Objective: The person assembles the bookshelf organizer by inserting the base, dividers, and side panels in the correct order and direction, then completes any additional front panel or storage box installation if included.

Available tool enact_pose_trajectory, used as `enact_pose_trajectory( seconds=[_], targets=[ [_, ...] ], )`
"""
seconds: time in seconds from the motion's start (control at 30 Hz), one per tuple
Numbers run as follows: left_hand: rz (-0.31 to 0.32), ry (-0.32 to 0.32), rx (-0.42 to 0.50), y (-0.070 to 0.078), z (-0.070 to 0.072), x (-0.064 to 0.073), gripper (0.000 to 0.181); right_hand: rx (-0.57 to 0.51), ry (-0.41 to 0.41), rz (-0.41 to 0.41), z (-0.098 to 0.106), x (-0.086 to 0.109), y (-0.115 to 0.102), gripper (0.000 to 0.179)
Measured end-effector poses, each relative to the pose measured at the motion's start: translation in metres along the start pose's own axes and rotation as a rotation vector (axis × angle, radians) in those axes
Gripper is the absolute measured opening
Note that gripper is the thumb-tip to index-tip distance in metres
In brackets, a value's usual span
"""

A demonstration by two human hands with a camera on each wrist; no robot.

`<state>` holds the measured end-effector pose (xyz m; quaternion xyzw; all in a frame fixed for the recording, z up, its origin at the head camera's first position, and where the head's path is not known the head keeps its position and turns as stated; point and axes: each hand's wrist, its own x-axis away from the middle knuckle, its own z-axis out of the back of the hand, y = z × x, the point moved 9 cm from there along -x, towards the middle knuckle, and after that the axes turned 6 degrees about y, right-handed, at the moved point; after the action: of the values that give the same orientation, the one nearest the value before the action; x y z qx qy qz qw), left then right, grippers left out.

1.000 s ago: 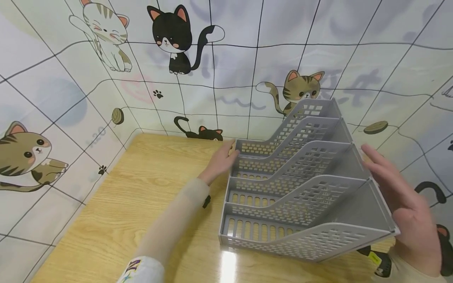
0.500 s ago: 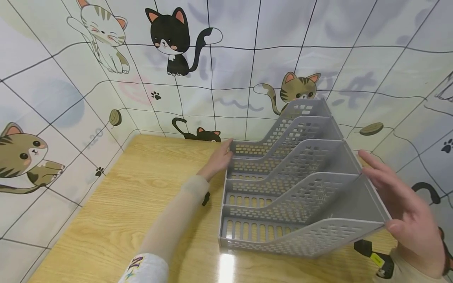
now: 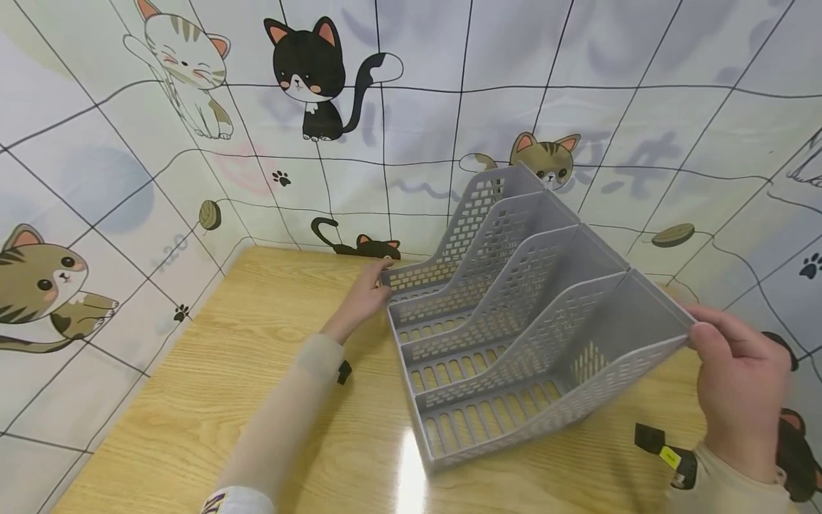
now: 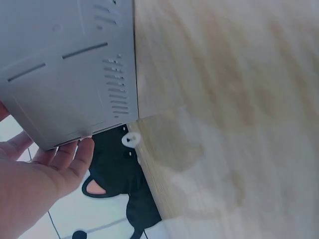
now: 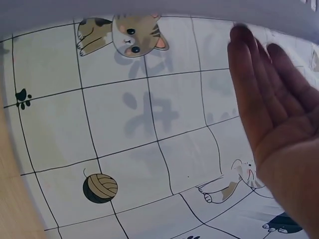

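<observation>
A grey plastic file organizer (image 3: 488,335) stands over the wooden table in the head view. Its several compartments have perforated, sloping dividers, and nothing lies in them. My left hand (image 3: 359,296) holds its far left corner, thumb on the low front edge. In the left wrist view, the fingers (image 4: 79,157) curl against the edge of a slotted grey panel (image 4: 75,84). My right hand (image 3: 738,378) grips the tall near right corner, thumb in front and fingers behind. The right wrist view shows its fingers (image 5: 249,74) extended up to the grey surface; the thumb is hidden there.
Pale wood covers the tabletop (image 3: 257,321). Behind and on both sides hangs a white gridded sheet (image 3: 424,128) printed with cartoon cats. A black wrist mount with a yellow label (image 3: 669,457) sits by my right wrist.
The organizer has turned counterclockwise, its tall right side swinging back and left. My left hand moved left with its corner. The right hand went from loosely spread fingers to gripping the near right corner.
</observation>
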<state>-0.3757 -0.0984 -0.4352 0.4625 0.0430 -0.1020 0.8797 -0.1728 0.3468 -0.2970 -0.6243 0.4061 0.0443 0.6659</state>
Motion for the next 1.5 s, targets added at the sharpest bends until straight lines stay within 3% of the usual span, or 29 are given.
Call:
enact_pose_trajectory(
  seconds=[0.1, 0.2, 0.4, 0.53, 0.7, 0.93, 1.03, 1.17, 1.3, 1.43, 1.5],
  targets=[
    [-0.004, 0.034, -0.023, -0.003, 0.009, 0.007, 0.065, 0.276, 0.103, -0.066, 0.003, -0.003, 0.007, 0.024],
    [0.000, 0.055, -0.061, -0.006, 0.016, 0.013, 0.061, 0.336, 0.139, -0.138, 0.001, -0.005, 0.015, 0.035],
    [0.031, 0.071, -0.134, -0.014, 0.027, 0.022, 0.048, 0.185, 0.216, -0.342, -0.005, -0.015, 0.039, 0.031],
    [0.008, 0.076, -0.192, -0.014, 0.034, 0.024, 0.041, 0.131, 0.228, -0.469, -0.012, -0.025, 0.053, 0.035],
    [-0.030, 0.030, -0.267, -0.009, 0.035, 0.026, 0.040, 0.144, 0.169, -0.483, -0.025, -0.042, 0.066, 0.040],
    [0.022, -0.088, -0.281, -0.008, 0.031, 0.034, 0.042, 0.451, -0.027, -0.459, -0.043, -0.051, 0.084, 0.029],
    [0.071, -0.135, -0.243, -0.009, 0.030, 0.038, 0.046, 0.454, -0.194, -0.404, -0.057, -0.049, 0.088, 0.042],
    [0.123, -0.171, -0.229, -0.011, 0.029, 0.042, 0.049, 0.372, -0.444, -0.298, -0.076, -0.037, 0.092, 0.052],
    [0.137, -0.164, -0.217, -0.012, 0.026, 0.045, 0.046, 0.419, -0.595, -0.263, -0.079, -0.023, 0.101, 0.064],
    [0.130, -0.114, -0.251, -0.013, 0.026, 0.051, 0.043, 0.475, -0.718, -0.307, -0.077, -0.002, 0.113, 0.084],
    [0.120, -0.076, -0.275, -0.012, 0.028, 0.054, 0.042, 0.499, -0.767, -0.324, -0.076, 0.010, 0.119, 0.082]
  ],
)
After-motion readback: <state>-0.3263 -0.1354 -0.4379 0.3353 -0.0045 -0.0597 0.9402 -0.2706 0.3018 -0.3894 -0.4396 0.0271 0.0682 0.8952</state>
